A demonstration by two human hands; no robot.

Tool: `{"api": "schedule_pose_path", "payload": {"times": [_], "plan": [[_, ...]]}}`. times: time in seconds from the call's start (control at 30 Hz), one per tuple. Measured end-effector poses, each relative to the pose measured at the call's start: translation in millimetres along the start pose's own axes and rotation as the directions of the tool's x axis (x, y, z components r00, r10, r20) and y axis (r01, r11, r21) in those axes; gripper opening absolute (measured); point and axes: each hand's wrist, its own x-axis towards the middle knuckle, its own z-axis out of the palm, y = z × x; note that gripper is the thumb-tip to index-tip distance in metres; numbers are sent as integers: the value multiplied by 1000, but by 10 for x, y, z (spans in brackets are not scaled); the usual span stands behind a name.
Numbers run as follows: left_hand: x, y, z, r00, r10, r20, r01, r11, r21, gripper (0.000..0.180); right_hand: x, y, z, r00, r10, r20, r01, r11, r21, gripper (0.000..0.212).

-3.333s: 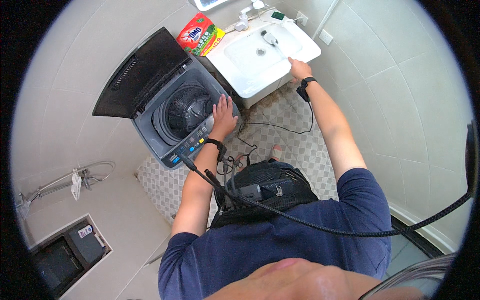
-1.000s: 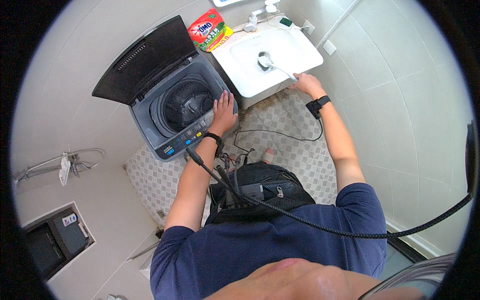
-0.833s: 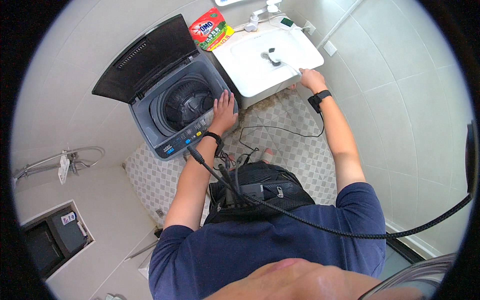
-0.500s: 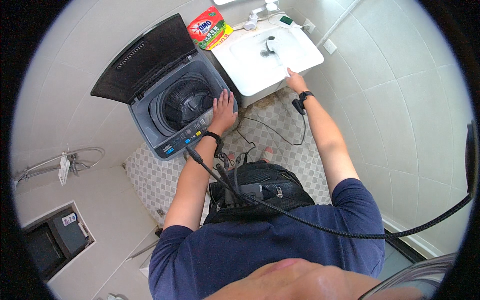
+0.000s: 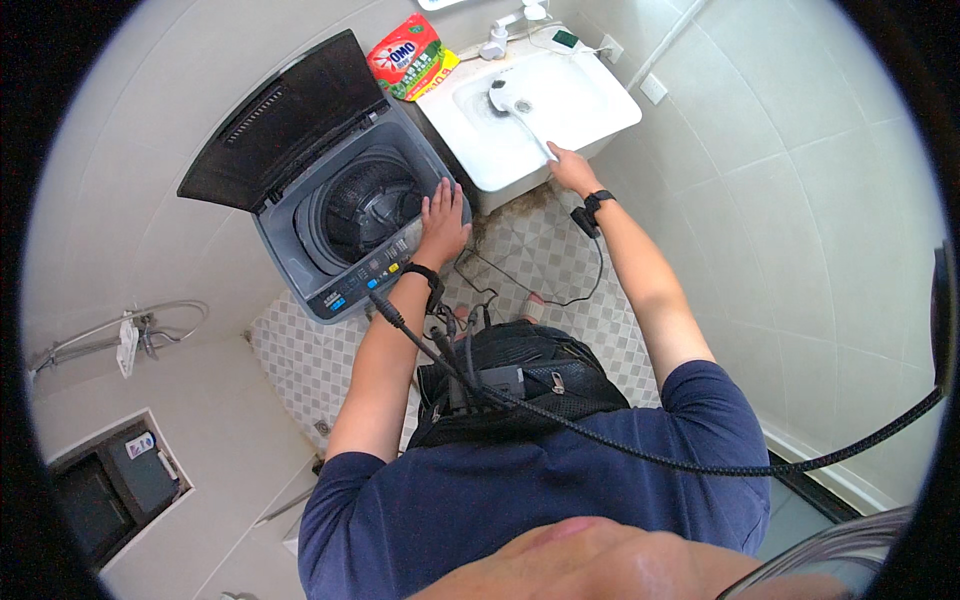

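My right hand [image 5: 573,170] grips the end of a long white-handled brush [image 5: 530,130] at the near edge of the white sink [image 5: 490,172]. The brush's rounded head, with a dark patch at its tip, lies over the basin near the drain; its bristles are too small to make out. My left hand [image 5: 441,226] rests flat, fingers stretched out, on the right rim of a grey top-loading washing machine [image 5: 283,240]. The machine's dark lid [image 5: 275,125] stands raised, and the drum [image 5: 370,205] shows inside.
A red and green detergent bag [image 5: 412,62] stands between lid and sink. Behind the basin are a white faucet [image 5: 497,40] and a green sponge [image 5: 565,39]. Black cables [image 5: 585,298] trail across the tiled floor. A black backpack [image 5: 520,370] hangs at my front. A shower fixture [image 5: 130,340] is at left.
My right hand has moved slightly left, and the brush head has swung left across the basin. My left hand stays on the machine's rim. The view has shifted a little.
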Motion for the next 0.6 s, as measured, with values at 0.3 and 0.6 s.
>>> {"api": "schedule_pose_path", "payload": {"times": [0.3,0.6], "plan": [[-11,24,-32,1000,-8,-10,8,1000,7,100,-78,26,53,986,160,-55,-164,984,-68,65],[-8,34,-64,1000,-10,11,10,1000,-18,99,-147,-281,14,985,117,125,-107,991,-82,67]]}}
